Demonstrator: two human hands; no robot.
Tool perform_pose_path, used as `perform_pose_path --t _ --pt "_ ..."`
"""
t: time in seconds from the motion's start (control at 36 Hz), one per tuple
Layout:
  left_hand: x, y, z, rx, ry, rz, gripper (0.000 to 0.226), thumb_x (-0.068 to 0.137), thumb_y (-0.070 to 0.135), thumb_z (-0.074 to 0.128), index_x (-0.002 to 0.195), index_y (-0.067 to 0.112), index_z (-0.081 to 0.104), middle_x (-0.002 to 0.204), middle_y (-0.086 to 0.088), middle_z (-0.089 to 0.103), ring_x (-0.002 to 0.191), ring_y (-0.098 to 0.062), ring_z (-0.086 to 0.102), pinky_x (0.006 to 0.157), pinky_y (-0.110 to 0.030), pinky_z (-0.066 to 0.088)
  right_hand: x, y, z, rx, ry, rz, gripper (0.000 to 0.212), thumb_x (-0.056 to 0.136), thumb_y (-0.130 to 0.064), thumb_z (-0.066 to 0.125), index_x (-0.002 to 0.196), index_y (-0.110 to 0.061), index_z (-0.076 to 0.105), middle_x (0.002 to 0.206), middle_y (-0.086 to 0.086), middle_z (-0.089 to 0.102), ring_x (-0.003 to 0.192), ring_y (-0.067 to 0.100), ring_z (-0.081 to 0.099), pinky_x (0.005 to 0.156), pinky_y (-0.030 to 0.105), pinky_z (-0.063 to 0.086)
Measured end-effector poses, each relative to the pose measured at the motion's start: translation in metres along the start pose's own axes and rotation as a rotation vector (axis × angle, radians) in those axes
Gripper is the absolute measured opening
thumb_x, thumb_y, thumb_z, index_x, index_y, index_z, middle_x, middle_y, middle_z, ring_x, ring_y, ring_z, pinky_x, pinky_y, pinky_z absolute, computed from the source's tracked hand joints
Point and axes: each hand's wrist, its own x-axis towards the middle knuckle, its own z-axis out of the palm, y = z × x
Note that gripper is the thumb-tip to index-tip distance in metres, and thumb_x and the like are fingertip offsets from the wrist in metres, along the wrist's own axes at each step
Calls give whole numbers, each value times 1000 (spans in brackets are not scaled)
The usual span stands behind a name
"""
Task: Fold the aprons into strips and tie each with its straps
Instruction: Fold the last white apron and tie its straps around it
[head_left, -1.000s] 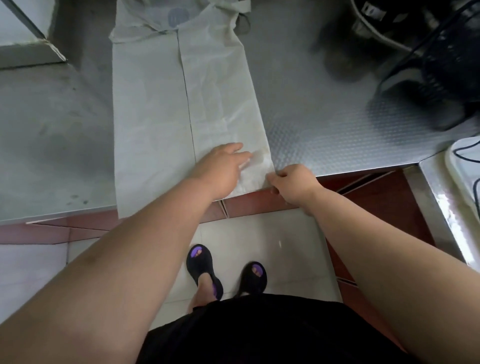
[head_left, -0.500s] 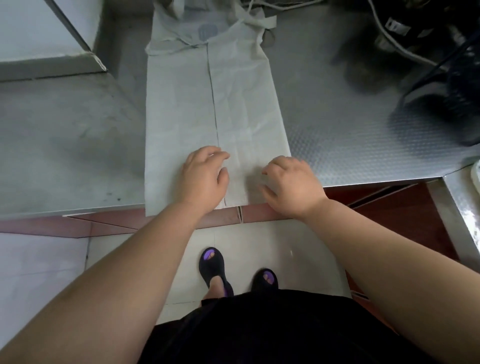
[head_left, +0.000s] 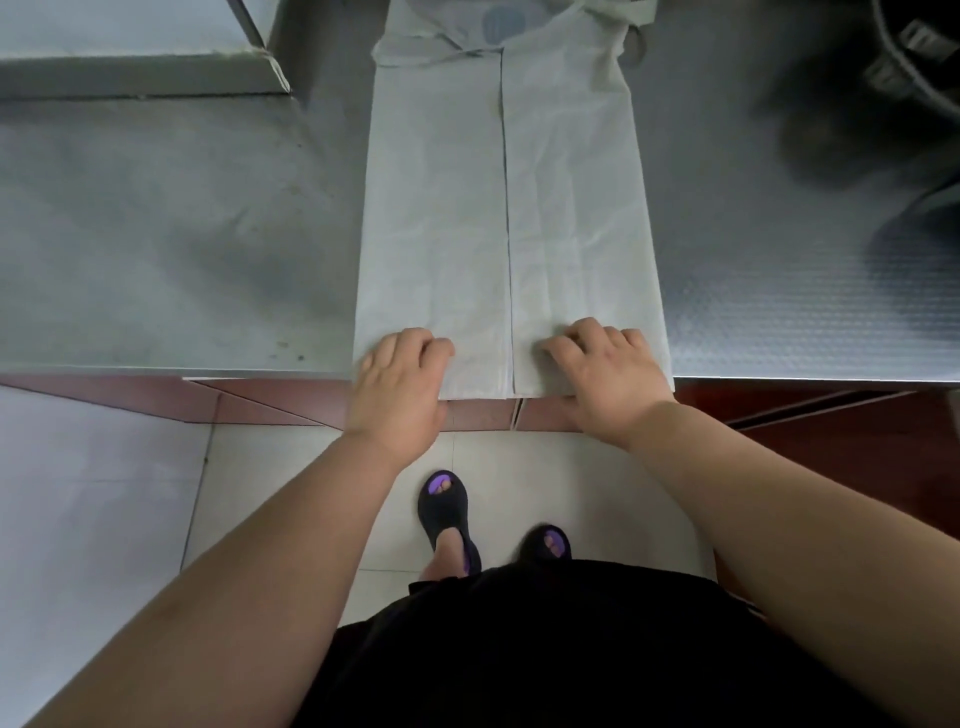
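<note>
The apron (head_left: 441, 208) lies lengthwise from the near edge of the steel worktop (head_left: 156, 234), both sides folded to a centre seam. Further folding and tying the straps (head_left: 638, 11), loose at the far end, seem left. The left hand (head_left: 397, 384) and right hand (head_left: 608, 374) hold its near hem, each grip narrow with fingers curled. The floor (head_left: 519, 467) below is tiled.

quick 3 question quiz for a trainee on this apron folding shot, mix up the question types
1. True or false: the apron is already rolled into a tied bundle.
2. Where are the left hand and right hand? A) at the apron's far end B) on its near corners C) hanging at the person's sides
3. Fill in: the apron's two folded sides meet down its ___.

Key: 1 false; 2 B; 3 middle
</note>
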Motion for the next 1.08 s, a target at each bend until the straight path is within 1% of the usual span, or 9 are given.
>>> perform_pose_path --t 0.11,0.19,0.28,0.44,0.56,0.69,0.89,1.0,1.08 --pt "0 2 5 -81 41 101 50 59 20 81 106 12 65 104 -5 61 93 -31 59 80 -38 49 -2 -1 -1 73 -1 -8 62 85 -50 57 139 -27 38 133 5 38 119 27 42 102 35 23" --pt "2 4 7 -166 96 163 41 74 44 62 101 14 69 101 -1 64 92 -25 60 79 -31 49 -2 -3 -4 205 -10 25 63 82 -60 56 135 -28 48 132 3 42 121 25 42 103 35 23" --pt "6 3 7 -197 163 203 35 78 41 52 88 14 73 91 2 67 83 -23 62 69 -27 53 2 -4 -8 238 -26 39 55 84 -53 59 133 -28 51 128 3 45 119 24 44 101 33 25" --pt "6 -3 11 -147 111 303 37 56 22 88 88 14 73 96 -1 69 90 -21 61 67 -26 52 2 -7 -10 211 -72 24 52 85 -44 60 134 -29 50 125 3 45 117 25 45 97 32 27" --pt "11 -1 3 -168 170 306 18 75 30 61 81 18 74 85 6 69 81 -18 65 59 -19 50 2 -7 -11 254 -62 33 39 90 -35 52 127 -29 58 117 4 52 112 26 48 92 33 29" --pt "11 4 1 -226 214 281 30 83 27 45 73 17 73 78 8 69 70 -20 64 54 -19 44 4 -10 -4 263 58 -13 59 71 -51 11 78 -16 58 75 -2 44 79 31 55 70 30 23" --pt "14 10 6 -234 215 295 29 81 23 47 69 15 72 72 7 66 68 -21 62 51 -20 47 4 -19 -6 191 27 -29 25 96 -32 45 94 -15 63 82 -2 42 91 30 54 75 31 23" --pt "7 3 12 -179 148 381 29 74 32 56 91 14 71 94 -2 66 84 -26 63 67 -31 55 -1 -17 -5 138 -22 -53 45 88 -46 54 129 -29 52 118 2 48 112 25 47 96 34 26" --pt "3 0 18 -96 61 355 60 53 21 80 108 18 56 111 -5 52 98 -27 50 78 -38 52 0 -13 2 28 -19 -39 58 85 -42 60 137 -27 38 131 5 37 118 27 42 100 35 25"
